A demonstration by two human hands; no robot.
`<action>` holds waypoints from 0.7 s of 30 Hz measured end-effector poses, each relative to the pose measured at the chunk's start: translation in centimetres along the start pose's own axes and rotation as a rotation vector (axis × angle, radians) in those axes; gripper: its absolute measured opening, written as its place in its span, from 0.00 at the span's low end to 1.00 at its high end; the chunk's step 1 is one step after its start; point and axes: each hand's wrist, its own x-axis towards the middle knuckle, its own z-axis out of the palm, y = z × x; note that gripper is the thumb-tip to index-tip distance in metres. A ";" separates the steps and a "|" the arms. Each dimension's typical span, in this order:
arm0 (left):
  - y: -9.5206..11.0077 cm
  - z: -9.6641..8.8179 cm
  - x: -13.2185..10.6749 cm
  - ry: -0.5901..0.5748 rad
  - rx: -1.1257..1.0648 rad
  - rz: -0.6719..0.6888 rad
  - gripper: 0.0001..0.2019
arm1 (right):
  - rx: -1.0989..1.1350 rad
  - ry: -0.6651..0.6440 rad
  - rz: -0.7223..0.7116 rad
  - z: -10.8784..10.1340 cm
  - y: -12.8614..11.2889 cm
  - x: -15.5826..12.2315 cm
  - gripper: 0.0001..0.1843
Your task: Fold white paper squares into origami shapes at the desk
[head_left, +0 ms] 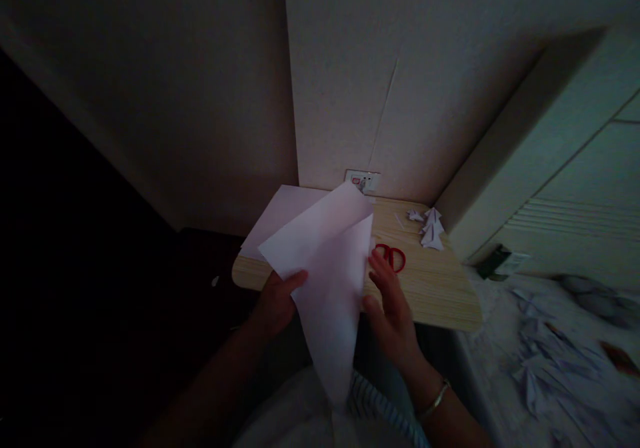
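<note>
A large white sheet of paper, curled over on itself into a loose cone, hangs in front of me with its narrow end pointing down at my lap. My left hand grips its left edge, thumb on the near face and the other fingers hidden behind. Just right of the sheet is my right hand, its fingers apart and holding nothing. Its fingertips are near the red-handled scissors on the table; the scissors' blades are hidden. More white paper lies flat behind the curled sheet.
The small wooden table stands against the wall. Several folded paper pieces sit at its back right. A wall socket is just above its back edge. To the right, a bed bears more folded papers.
</note>
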 end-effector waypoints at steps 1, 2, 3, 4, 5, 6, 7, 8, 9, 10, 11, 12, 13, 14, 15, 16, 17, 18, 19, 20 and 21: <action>0.7 -0.2 0.2 -0.088 0.028 -0.046 0.21 | 0.168 0.116 0.090 -0.5 0.2 0.9 0.27; 1.3 -0.3 0.4 -0.135 0.043 -0.072 0.19 | 0.321 0.177 0.186 -1.0 0.4 1.8 0.28; 1.7 -0.3 0.6 -0.166 0.050 -0.097 0.18 | 0.449 0.196 0.276 -1.4 0.4 2.8 0.30; 2.1 -0.2 0.9 -0.196 0.064 -0.119 0.17 | 0.553 0.174 0.340 -1.7 0.3 3.6 0.31; 2.4 0.0 1.2 -0.223 0.084 -0.135 0.16 | 0.628 0.135 0.381 -2.0 0.0 4.4 0.31; 2.6 0.2 1.5 -0.256 0.110 -0.148 0.15 | 0.683 0.110 0.386 -2.1 -0.3 5.0 0.31; 2.8 0.5 1.8 -0.294 0.138 -0.155 0.15 | 0.721 0.095 0.381 -2.1 -0.8 5.5 0.29; 3.0 0.9 2.1 -0.331 0.165 -0.154 0.15 | 0.745 0.095 0.377 -2.1 -1.2 5.8 0.27; 3.2 1.3 2.4 -0.366 0.183 -0.140 0.15 | 0.761 0.119 0.374 -1.9 -1.6 6.1 0.25; 3.4 1.8 2.7 -0.395 0.189 -0.114 0.15 | 0.772 0.160 0.373 -1.8 -2.0 6.3 0.23; 3.6 2.3 2.8 -0.411 0.191 -0.086 0.15 | 0.779 0.210 0.374 -1.6 -2.3 6.5 0.21; 3.7 2.7 3.0 -0.422 0.192 -0.063 0.16 | 0.784 0.261 0.376 -1.5 -2.5 6.6 0.20; 3.9 3.2 3.0 -0.427 0.184 -0.038 0.16 | 0.785 0.305 0.377 -1.4 -2.6 6.7 0.19; 4.1 3.7 3.0 -0.425 0.170 -0.018 0.17 | 0.786 0.341 0.377 -1.3 -2.6 6.8 0.19; 4.2 4.1 2.9 -0.416 0.146 0.005 0.19 | 0.785 0.371 0.376 -1.3 -2.6 6.9 0.19; 4.2 4.5 2.8 -0.407 0.119 0.026 0.20 | 0.782 0.399 0.374 -1.3 -2.5 7.0 0.19; 4.2 4.9 2.7 -0.400 0.092 0.041 0.21 | 0.777 0.429 0.371 -1.3 -2.4 7.0 0.19; 4.1 5.1 2.5 -0.399 0.067 0.049 0.22 | 0.771 0.457 0.368 -1.3 -2.4 7.0 0.18; 3.9 5.3 2.3 -0.395 0.048 0.051 0.23 | 0.763 0.483 0.366 -1.4 -2.3 7.1 0.17; 3.6 5.3 2.1 -0.388 0.033 0.045 0.24 | 0.750 0.502 0.366 -1.5 -2.3 7.1 0.16; 3.2 5.3 1.7 -0.375 0.026 0.034 0.24 | 0.733 0.519 0.367 -1.6 -2.3 7.1 0.16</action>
